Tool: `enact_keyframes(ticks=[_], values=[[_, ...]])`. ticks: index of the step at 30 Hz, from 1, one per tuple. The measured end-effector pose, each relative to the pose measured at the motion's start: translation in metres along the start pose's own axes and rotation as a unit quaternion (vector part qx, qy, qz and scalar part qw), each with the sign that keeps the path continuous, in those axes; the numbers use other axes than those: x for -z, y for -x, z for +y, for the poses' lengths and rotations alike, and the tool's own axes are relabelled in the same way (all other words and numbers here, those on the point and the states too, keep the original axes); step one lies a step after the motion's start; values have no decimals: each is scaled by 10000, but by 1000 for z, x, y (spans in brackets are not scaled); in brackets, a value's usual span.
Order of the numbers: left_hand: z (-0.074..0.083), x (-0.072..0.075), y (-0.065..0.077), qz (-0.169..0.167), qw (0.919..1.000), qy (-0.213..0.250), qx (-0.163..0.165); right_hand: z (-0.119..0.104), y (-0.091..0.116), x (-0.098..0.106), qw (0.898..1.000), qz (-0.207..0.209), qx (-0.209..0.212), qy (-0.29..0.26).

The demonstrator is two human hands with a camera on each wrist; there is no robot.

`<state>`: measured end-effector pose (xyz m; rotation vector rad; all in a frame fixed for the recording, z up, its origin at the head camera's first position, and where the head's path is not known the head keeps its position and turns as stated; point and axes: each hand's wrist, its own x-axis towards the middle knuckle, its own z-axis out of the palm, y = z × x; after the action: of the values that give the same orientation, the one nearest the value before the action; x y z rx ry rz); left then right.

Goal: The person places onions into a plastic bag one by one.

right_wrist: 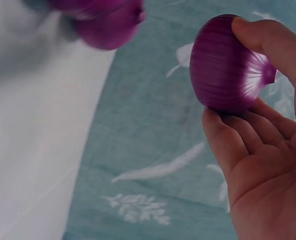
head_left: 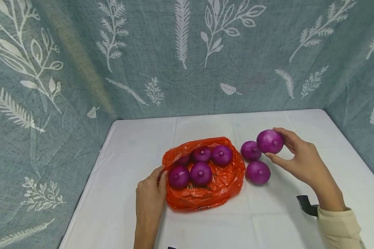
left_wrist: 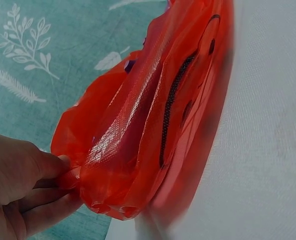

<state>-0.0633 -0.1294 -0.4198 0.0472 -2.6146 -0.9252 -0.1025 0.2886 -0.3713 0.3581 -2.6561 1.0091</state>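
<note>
A red plastic bag (head_left: 224,186) lies with its mouth wide, and several purple onions (head_left: 201,174) sit inside it. My left hand (head_left: 151,192) pinches the bag's left edge between thumb and fingers; the left wrist view shows the gathered plastic (left_wrist: 70,177) in that grip. To the right of the bag, my right hand (head_left: 302,159) holds one purple onion (head_left: 269,141) between the thumb and fingertips. In the right wrist view this onion (right_wrist: 227,65) appears raised, its root end towards the palm. Two more onions (head_left: 258,172) rest on the table between bag and right hand.
A white cloth covers the table (head_left: 127,155). Blue-green curtains (head_left: 162,52) with white leaf patterns stand behind it and at both sides. Beside the right sleeve (head_left: 339,224) juts a black curved piece (head_left: 307,205), apparently part of the wrist gear.
</note>
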Motion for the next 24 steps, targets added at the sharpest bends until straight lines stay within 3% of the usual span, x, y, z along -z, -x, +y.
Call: enact_keyframes(ticks=[10,15,24], values=[[0,0,-1,-30,10000,5,53,-35,-1,-3,9990,-48,403,-164],[0,0,-1,-29,10000,-1,54,-44,1,-9,9981,-96,549,-249],[0,0,0,-61,10000,21,56,-52,4,-30,9954,-312,904,62]])
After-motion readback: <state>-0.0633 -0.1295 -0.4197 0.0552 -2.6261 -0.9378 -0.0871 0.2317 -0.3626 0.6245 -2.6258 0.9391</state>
